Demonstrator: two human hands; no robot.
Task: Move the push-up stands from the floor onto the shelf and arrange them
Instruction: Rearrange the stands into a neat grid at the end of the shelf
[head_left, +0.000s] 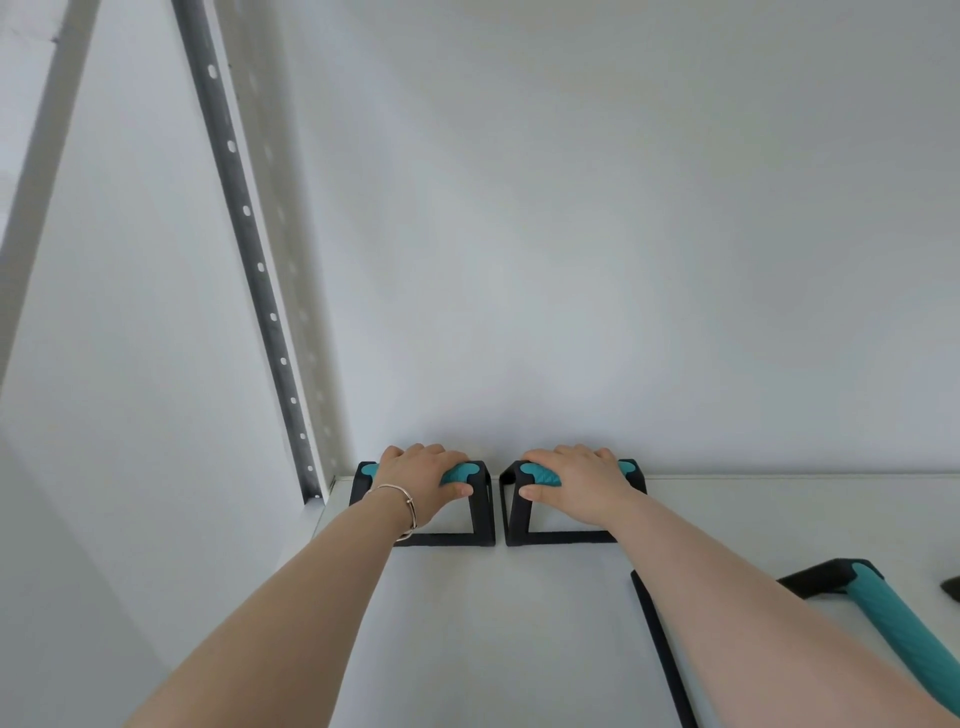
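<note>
Two black push-up stands with teal grips sit side by side at the back of the white shelf (467, 623), close against the wall (571, 260), and I have one in each of my hands. My left hand (423, 475) is wrapped over the grip of the left stand (480, 512), thumb forward along its front; a thin bracelet (400, 506) circles that wrist. My right hand (576, 475) is closed the same way over the right stand (514, 514). The two frames stand just beside each other with a narrow gap between. Nearer me on the right, a third stand (883, 613) lies on the shelf, partly hidden under my right forearm. A perforated metal upright (249, 244) rises at the shelf's left rear corner.
</note>
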